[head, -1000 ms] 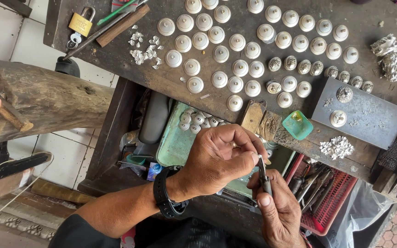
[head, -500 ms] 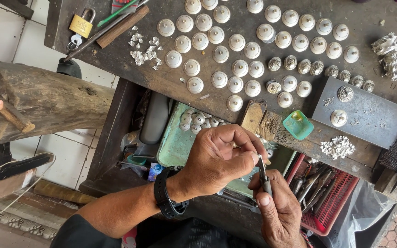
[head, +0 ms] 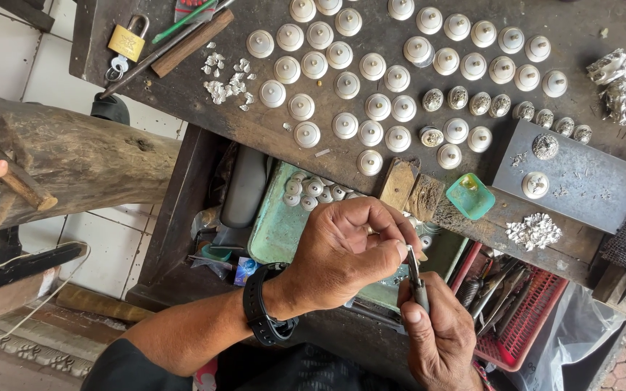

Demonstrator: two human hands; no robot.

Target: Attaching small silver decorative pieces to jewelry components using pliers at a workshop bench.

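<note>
Tweezers (head: 416,279) in our right hand (head: 440,337), fingers closed around them, meet a tiny piece (too small to make out) pinched in our left hand (head: 345,250) over the open drawer (head: 277,232). On the workbench (head: 182,94) beyond, rows of plain domed buttons (head: 371,80) far outnumber the few ornamented ones (head: 465,101), so we judge much work remains.

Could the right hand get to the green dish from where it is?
Probably yes: the green dish sits at the bench edge just above the right hand, with nothing between them. But that hand is holding tweezers, so it isn't free.
</note>
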